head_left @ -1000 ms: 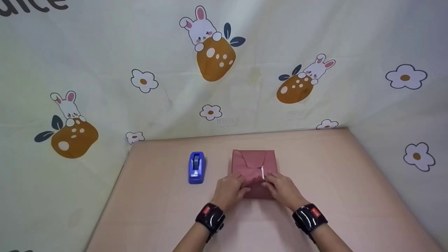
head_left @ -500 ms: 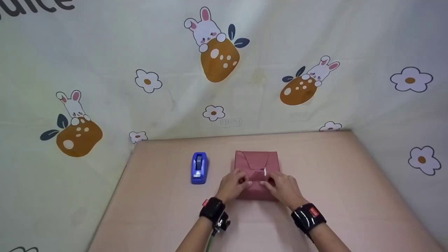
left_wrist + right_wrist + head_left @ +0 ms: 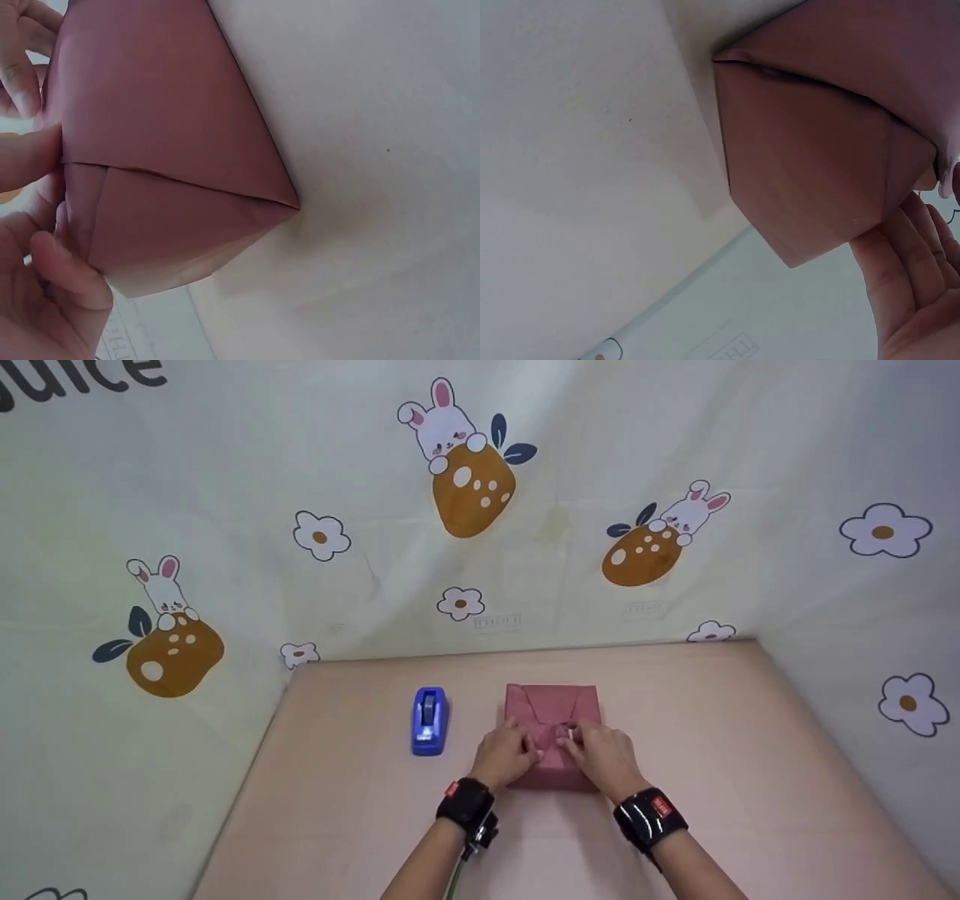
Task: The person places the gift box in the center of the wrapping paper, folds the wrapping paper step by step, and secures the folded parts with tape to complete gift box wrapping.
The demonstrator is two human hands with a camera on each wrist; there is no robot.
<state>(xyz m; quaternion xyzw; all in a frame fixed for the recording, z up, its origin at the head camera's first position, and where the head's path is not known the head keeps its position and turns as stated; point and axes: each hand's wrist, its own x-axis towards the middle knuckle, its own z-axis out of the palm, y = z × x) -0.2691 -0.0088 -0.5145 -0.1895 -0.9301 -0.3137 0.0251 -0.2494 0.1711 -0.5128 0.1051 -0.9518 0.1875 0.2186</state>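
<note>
A box wrapped in dark pink paper lies on the table, its folded flaps showing on top and on the sides. My left hand holds it at the left, thumb on top and fingers curled at its edge; the left wrist view shows the thumb against the paper. My right hand is over the right part of the top, thumb and forefinger pinching a small shiny strip of clear tape. Close by in the right wrist view, the right fingers lie along the far end of the box.
A blue tape dispenser stands on the table to the left of the box. Behind the table hangs a pale cloth printed with rabbits, fruit and flowers. A cable runs from the left wrist camera.
The right hand has shifted slightly left over the top of the box, with the tape at its fingertips. The left hand stays at the box's left side, its wrist turned a little.
</note>
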